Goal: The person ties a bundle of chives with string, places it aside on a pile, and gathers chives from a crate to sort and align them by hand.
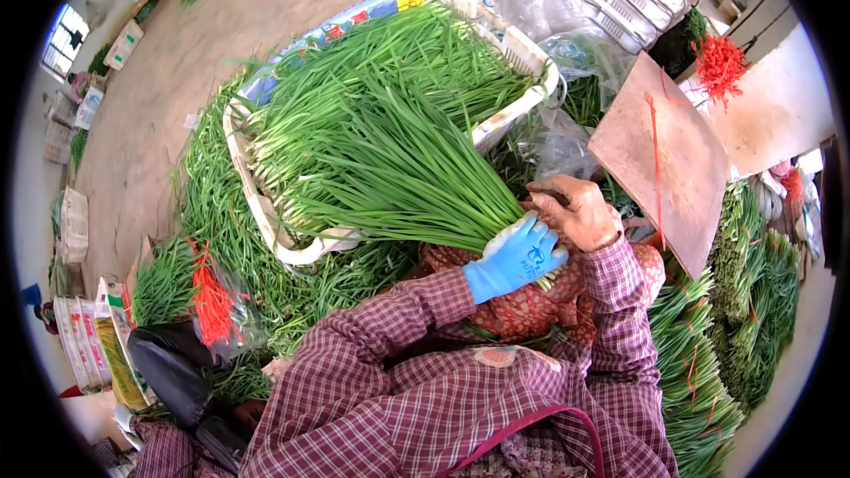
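A thick bunch of garlic chives fans out across my lap, green leaf tips pointing away to the upper left. My left hand, in a blue glove, is closed round the stalks near their pale cut ends, which poke out beneath it. Just right of it is my bare right hand, its fingers curled and pressed together beside the stalks. What those fingers hold, if anything, I cannot make out. Beyond the bunch, a white plastic crate is heaped with more chives, and the bunch's leaves overlap its near side.
Loose chives lie around the crate. At right stand a tilted wooden board with a red tie on it, a red tie bundle and tied chive bundles. More red ties hang at left. Stacked white crates stand behind.
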`<state>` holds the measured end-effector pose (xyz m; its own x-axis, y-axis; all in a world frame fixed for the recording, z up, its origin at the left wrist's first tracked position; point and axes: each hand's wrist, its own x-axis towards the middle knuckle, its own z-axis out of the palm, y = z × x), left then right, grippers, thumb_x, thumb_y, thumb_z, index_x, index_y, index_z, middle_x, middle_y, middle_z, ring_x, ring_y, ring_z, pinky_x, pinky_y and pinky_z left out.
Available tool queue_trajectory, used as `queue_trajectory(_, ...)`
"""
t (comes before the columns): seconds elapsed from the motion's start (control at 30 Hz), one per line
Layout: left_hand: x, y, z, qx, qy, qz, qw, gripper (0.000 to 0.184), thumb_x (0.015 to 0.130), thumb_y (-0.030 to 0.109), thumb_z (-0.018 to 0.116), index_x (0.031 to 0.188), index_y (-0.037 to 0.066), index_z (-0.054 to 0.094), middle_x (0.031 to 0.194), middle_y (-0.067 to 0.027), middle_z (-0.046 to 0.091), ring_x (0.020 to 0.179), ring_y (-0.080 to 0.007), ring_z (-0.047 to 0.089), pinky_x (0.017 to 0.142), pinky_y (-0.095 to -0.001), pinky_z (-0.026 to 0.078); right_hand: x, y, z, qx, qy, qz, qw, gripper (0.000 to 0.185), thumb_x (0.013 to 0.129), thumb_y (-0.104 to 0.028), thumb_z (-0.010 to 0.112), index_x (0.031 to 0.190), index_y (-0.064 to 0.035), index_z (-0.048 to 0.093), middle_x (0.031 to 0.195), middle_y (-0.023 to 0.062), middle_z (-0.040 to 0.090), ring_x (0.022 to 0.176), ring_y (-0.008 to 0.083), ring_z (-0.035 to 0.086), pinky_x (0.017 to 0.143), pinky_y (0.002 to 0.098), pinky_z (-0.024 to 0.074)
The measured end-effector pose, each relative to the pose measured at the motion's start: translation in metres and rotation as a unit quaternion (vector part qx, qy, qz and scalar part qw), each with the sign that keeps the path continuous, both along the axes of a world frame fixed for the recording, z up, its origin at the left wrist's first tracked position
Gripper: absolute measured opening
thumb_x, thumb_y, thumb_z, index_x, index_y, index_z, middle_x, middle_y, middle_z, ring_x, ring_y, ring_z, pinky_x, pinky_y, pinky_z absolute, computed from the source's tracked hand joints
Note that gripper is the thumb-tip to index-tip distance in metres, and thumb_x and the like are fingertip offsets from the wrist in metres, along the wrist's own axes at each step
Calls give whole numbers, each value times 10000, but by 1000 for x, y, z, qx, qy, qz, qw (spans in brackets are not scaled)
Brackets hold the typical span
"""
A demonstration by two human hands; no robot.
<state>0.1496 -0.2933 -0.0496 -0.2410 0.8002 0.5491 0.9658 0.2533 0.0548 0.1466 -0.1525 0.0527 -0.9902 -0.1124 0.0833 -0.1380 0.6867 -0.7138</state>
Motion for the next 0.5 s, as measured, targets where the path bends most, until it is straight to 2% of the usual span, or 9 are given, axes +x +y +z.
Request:
queue_trajectory(0.1,-1,1,0,20,1,9,1000,194,748,174,616,925,144,543,983,-64,559,938,-248,550,885,-396,457,-8,-8,-6,-17,-7,3,1000,218,843,-132,653,1008,8,677,932,185,681,839,324,670,741,379,526)
queue_trajectory(0.27,-1,-1,0,15,10,8,1000,164,768,174,602,916,159,531,949,-57,550,922,-234,547,884,-390,454,-8,-7,0,-33,15,-28,999,207,861,-116,647,1024,6,678,939,161,693,859,269,685,744,355,530)
queue_trajectory(0.5,-6,-2,15,-12,-9,-9,1000,135,795,180,578,919,158,528,890,-49,528,862,-232,538,865,-400,462,-6,-1,6,-18,52,-40,998,198,865,-124,648,1013,2,685,943,158,698,868,269,685,762,347,526)
